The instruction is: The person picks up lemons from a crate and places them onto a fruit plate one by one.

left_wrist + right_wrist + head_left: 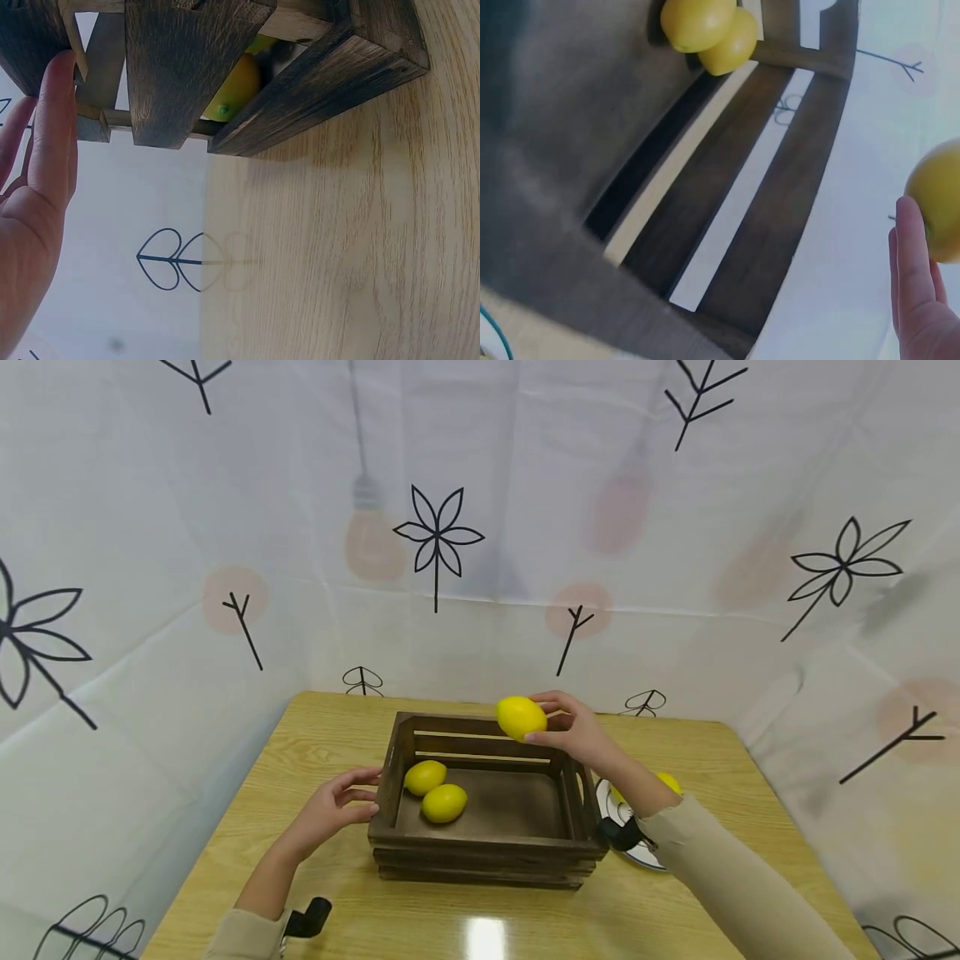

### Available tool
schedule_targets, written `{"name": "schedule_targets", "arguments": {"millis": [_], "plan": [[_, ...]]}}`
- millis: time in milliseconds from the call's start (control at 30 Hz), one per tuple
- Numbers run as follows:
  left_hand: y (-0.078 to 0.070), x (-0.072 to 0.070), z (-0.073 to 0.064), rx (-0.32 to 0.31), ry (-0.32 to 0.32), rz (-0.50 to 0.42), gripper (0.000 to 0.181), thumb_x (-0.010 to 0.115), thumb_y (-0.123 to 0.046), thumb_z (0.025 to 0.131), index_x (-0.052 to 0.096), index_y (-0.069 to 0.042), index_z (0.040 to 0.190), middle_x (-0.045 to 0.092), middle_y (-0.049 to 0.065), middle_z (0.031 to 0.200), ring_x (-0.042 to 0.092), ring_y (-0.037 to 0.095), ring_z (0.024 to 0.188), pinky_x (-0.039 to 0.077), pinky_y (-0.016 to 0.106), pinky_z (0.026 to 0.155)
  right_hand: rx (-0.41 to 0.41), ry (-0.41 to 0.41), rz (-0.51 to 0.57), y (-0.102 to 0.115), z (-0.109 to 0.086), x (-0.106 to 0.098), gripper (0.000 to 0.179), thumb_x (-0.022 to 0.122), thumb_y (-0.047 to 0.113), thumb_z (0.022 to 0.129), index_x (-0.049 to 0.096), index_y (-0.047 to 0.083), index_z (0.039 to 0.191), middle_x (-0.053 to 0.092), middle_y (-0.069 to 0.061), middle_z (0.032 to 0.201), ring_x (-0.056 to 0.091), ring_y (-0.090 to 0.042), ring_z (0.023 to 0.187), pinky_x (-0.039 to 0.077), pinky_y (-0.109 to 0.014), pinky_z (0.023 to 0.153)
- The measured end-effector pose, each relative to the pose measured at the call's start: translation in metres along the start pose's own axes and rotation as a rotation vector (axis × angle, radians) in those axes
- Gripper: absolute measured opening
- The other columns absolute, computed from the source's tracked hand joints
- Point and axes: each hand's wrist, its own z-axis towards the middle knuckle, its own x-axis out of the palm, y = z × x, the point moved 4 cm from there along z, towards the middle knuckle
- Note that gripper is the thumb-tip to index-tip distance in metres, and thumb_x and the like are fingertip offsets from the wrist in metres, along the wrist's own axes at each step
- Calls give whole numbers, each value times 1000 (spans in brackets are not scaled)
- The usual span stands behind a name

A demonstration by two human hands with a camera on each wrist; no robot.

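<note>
In the head view, my right hand (573, 731) holds a lemon (521, 718) between thumb and fingers, above the back rim of a dark wooden crate (487, 852). The same lemon (941, 199) shows at the right edge of the right wrist view. Two more lemons lie touching inside the crate at its left end, a rear lemon (425, 777) and a front lemon (444, 803). My left hand (330, 810) is at the crate's left side, its fingers extended and touching the slats. In the left wrist view, a lemon (236, 88) shows through a gap between slats.
To the right of the crate, partly hidden by my right forearm, stands a white plate (643, 853) with a dark rim and yellow fruit (667, 783) on it. Crate and plate rest on a light wooden table (300, 760). A patterned white cloth (510, 643) hangs behind.
</note>
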Motion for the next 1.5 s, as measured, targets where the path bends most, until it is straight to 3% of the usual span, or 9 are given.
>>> {"name": "schedule_targets", "arguments": {"millis": [533,833,1100,1500], "plan": [[-2,1,-1,-12,-8,3,56,65,-13,88,41,-3,138,41,22,134,44,39,117,50,34,81,-23,-62,-33,4,-24,-23,53,75,18,81,52,13,128,50,-13,121,55,-30,101,50,-37,78],[-2,1,-1,-5,1,3,56,65,-13,89,41,-3,139,40,23,134,45,40,117,50,34,81,-22,-100,-40,1,-36,-34,54,73,16,82,50,9,130,50,-14,120,56,-26,99,50,-34,78],[-3,1,-1,-6,2,4,56,64,-13,89,41,-3,139,40,23,134,45,39,116,50,34,81,-6,-116,-75,-7,-49,-45,53,72,17,83,49,8,131,49,-17,120,54,-31,101,50,-32,79],[-3,0,0,-8,4,4,56,65,-12,89,40,-2,138,41,23,133,47,38,114,50,34,80,16,-162,-96,-16,-70,-61,53,68,16,86,45,7,134,47,-16,121,56,-18,99,50,-31,76]]}}
